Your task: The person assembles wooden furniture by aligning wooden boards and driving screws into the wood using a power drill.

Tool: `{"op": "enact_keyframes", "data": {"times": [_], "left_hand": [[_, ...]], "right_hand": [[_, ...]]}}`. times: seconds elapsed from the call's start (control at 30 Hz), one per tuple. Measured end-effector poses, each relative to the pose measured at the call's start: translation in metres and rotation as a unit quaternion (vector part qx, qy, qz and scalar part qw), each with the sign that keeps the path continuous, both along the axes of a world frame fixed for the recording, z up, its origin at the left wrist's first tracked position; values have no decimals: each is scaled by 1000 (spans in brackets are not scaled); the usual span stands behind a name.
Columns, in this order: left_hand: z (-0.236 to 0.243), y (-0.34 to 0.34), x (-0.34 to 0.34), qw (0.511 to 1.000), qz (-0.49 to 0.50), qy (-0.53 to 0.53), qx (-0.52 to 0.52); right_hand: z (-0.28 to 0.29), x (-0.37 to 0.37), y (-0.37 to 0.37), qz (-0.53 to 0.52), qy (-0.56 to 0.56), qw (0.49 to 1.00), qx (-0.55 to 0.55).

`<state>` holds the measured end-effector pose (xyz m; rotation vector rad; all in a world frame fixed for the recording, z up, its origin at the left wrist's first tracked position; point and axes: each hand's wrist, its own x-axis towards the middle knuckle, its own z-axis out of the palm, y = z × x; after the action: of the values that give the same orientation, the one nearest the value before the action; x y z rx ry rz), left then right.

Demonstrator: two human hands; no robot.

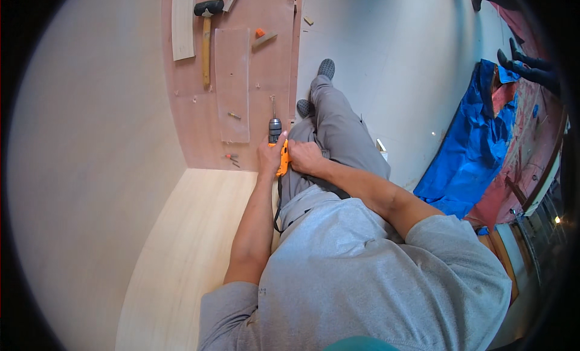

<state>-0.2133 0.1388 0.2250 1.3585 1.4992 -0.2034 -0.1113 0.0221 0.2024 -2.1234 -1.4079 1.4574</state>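
Note:
An orange power drill (pixel 283 161) with a dark chuck and a long bit (pixel 273 106) lies in front of my lap. The bit points away from me over a reddish plywood panel (pixel 202 133). My left hand (pixel 269 154) is wrapped round the drill's left side, just behind the chuck. Against its right side, my right hand (pixel 306 157) is closed with the fingers curled in, its grip partly hidden. A black strap or cord (pixel 277 207) hangs below the drill. Small fasteners (pixel 233 160) lie on the panel left of my hands, and another small fastener (pixel 234 115) rests on a thin rectangular sheet (pixel 232 79).
Farther up the panel are a mallet (pixel 206 46), a pale board (pixel 182 25), a small orange piece (pixel 260 32) and a wood strip (pixel 264 40). Pale plywood (pixel 181 248) extends at near left. A crumpled blue tarp (pixel 468 145) lies at right. Another person's legs (pixel 531 70) show at far right.

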Motion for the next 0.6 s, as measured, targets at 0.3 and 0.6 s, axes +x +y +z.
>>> {"op": "enact_keyframes", "data": {"times": [0.3,0.6], "left_hand": [[-16,-7,-13,1000,7,-22,12],[-8,-1,-5,1000,-4,-8,4]], "right_hand": [[1,-5,-3,-13,-44,999,29],[-12,-11,-7,-21,-35,999,19]]}}
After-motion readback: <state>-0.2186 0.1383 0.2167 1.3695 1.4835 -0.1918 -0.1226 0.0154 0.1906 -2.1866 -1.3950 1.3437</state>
